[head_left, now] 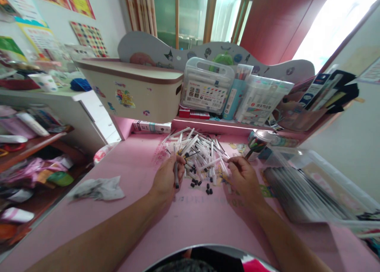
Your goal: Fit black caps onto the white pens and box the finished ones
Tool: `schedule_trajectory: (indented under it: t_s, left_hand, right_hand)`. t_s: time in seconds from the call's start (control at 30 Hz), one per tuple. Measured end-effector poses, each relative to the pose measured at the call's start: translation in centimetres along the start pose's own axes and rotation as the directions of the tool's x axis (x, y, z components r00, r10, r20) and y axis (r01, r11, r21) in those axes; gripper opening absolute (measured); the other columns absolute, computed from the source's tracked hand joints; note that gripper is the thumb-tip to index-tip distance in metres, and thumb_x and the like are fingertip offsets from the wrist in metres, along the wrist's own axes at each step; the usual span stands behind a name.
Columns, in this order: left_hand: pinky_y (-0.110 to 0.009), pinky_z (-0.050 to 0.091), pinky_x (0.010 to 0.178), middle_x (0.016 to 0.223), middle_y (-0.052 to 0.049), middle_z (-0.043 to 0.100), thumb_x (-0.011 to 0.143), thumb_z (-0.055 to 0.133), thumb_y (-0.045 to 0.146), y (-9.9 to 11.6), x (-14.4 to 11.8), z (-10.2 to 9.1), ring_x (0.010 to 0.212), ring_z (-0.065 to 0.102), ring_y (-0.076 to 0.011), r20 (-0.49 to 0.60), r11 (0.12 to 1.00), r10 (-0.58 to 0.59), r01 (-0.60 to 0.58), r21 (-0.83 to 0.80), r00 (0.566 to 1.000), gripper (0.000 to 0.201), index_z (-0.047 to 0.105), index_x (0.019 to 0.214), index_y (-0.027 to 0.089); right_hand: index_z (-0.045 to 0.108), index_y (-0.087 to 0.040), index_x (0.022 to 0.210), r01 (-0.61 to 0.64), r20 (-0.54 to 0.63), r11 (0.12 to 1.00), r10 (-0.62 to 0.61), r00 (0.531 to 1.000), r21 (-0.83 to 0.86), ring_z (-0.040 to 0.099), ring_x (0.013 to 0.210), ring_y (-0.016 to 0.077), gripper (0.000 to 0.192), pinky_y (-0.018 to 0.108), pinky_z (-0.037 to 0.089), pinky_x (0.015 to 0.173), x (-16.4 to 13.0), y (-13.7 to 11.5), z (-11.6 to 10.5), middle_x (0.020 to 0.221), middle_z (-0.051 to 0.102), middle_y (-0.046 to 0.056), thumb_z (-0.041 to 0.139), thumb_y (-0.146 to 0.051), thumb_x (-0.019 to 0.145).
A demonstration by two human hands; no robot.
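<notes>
My left hand [166,176] is closed round a slim grey pen barrel [176,176] that points down toward the desk. A thin dark stick [192,155] shows just beyond its fingertips; whether the hand holds it too is unclear. On the right, my right hand [246,178] has thumb and fingers pinched together at the edge of the pile, by some thin dark sticks; what sits in the pinch is too small to tell. Between the hands spreads a heap of white pen tubes [204,151]. Several small black caps [209,191] lie in front of it.
A clear plastic box [353,223] holding rows of grey pens [308,193] stands at right. Behind it is a jar [261,139]. A crumpled tissue [97,188] lies left on the pink desk [190,224]. The shelf above carries a beige bin [142,94] and marker cases [206,86].
</notes>
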State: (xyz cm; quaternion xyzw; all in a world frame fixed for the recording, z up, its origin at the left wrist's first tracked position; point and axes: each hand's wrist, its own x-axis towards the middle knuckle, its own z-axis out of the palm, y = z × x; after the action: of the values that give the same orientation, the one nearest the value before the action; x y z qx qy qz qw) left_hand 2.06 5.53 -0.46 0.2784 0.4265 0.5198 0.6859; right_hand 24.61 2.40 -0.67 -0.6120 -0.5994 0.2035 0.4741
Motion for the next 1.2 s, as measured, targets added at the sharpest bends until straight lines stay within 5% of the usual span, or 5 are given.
schedule_trajectory:
  t_s: [0.23,0.47,0.63,0.9,1.2]
  left_hand:
    - [-0.017,0.021,0.030,0.047,0.007,0.044,0.085,0.054,0.041,0.0,-0.3,0.2,0.031,0.028,-0.0064,0.045,1.000,-0.016,0.016,0.019,0.999,0.025,0.061,0.080,0.017]
    - [-0.017,0.028,0.033,0.050,0.007,0.045,0.086,0.060,0.038,-0.6,-1.6,0.5,0.034,0.035,-0.0068,0.282,0.988,-0.067,0.025,0.150,0.957,0.021,0.063,0.089,0.018]
    - [-0.016,0.027,0.033,0.052,0.007,0.046,0.085,0.061,0.038,-1.1,-2.2,0.9,0.034,0.033,-0.0060,0.326,0.978,-0.133,0.070,0.196,0.936,0.020,0.063,0.088,0.019]
    - [-0.017,0.017,0.039,0.053,0.007,0.043,0.084,0.067,0.042,-1.8,-2.8,0.9,0.039,0.030,-0.0049,0.369,0.956,-0.245,0.161,0.244,0.897,0.024,0.065,0.094,0.020]
    - [-0.026,0.042,0.067,0.088,-0.006,0.070,0.093,0.050,0.047,-1.6,-3.1,0.8,0.077,0.058,-0.0177,0.467,0.810,-0.067,-0.225,0.541,0.882,0.038,0.071,0.099,0.017]
  right_hand:
    - [0.061,-0.019,0.071,0.174,0.281,0.937,-0.087,0.956,-0.303,0.057,0.079,0.0193,0.016,0.031,0.040,0.073,0.4,0.2,-0.3,0.078,0.065,0.004,0.047,-0.015,0.077]
    - [0.060,-0.021,0.064,0.061,0.269,0.679,0.205,0.941,-0.731,0.049,0.053,0.0164,0.024,0.029,0.020,0.053,-0.2,-1.0,-2.3,0.061,0.061,0.006,0.060,-0.035,0.084]
    - [0.061,-0.020,0.060,0.131,0.350,0.683,0.192,0.917,-0.718,0.046,0.051,0.0142,0.023,0.028,0.018,0.051,-0.9,-1.0,-1.9,0.064,0.062,0.006,0.065,-0.031,0.079]
    - [0.056,-0.020,0.067,0.097,0.449,0.945,0.057,0.892,-0.314,0.049,0.055,0.0129,0.015,0.025,0.031,0.052,-0.6,-1.8,-1.9,0.060,0.057,0.000,0.059,-0.025,0.080]
    - [0.064,-0.019,0.092,-0.082,0.344,0.976,0.008,0.939,0.200,0.044,0.049,0.0086,0.020,0.021,0.034,0.046,-0.3,-2.1,-1.8,0.062,0.049,-0.004,0.059,-0.037,0.086]
